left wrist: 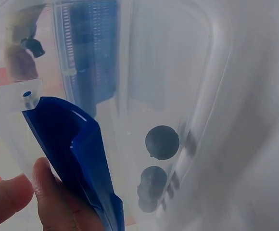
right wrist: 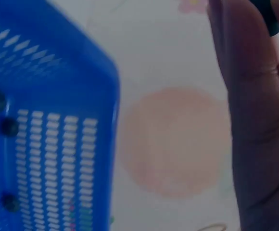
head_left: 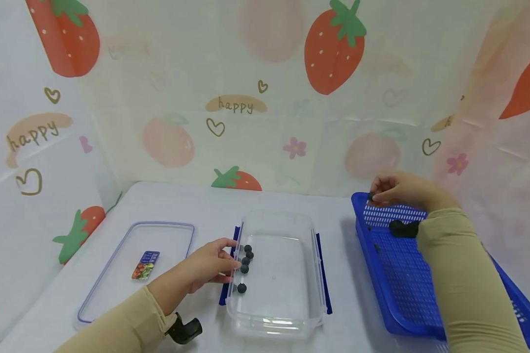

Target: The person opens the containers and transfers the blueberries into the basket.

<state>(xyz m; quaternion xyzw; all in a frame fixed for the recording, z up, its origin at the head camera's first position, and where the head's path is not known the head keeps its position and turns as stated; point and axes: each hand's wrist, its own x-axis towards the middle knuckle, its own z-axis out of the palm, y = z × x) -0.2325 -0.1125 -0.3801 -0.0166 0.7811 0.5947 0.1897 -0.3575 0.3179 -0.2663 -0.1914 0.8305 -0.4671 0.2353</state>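
Note:
My left hand (head_left: 209, 264) is at the left side of a clear plastic box (head_left: 282, 321). In the left wrist view, its fingers (left wrist: 53, 197) touch the blue latch (left wrist: 77, 149), and another fingertip stands apart. Several dark blueberries (head_left: 245, 269) lie along the box's left inner edge. Over the far left corner of a blue basket (head_left: 382, 299), my right hand (head_left: 399, 191) pinches one blueberry (head_left: 371, 196) between thumb and fingers. Only part of that berry shows in the right wrist view. A few more dark berries (right wrist: 9, 127) are inside the basket.
A clear lid (head_left: 101, 277) with a blue rim lies left of the box, with a colourful label (head_left: 145, 265) on it. Behind the table hangs a strawberry-patterned cloth (head_left: 274, 122). Each wrist carries a black camera mount (head_left: 184, 329).

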